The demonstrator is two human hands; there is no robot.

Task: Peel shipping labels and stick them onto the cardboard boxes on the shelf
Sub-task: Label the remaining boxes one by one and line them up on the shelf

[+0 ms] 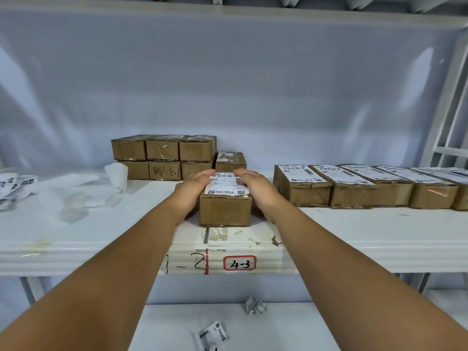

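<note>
Hands flank a small brown cardboard box [225,210] near the front edge of the white shelf [101,236]. The left hand [193,188] and right hand [255,188] lie spread and equally near, fingers pressing its white printed shipping label [225,186], whose long axis runs front-to-back.
</note>
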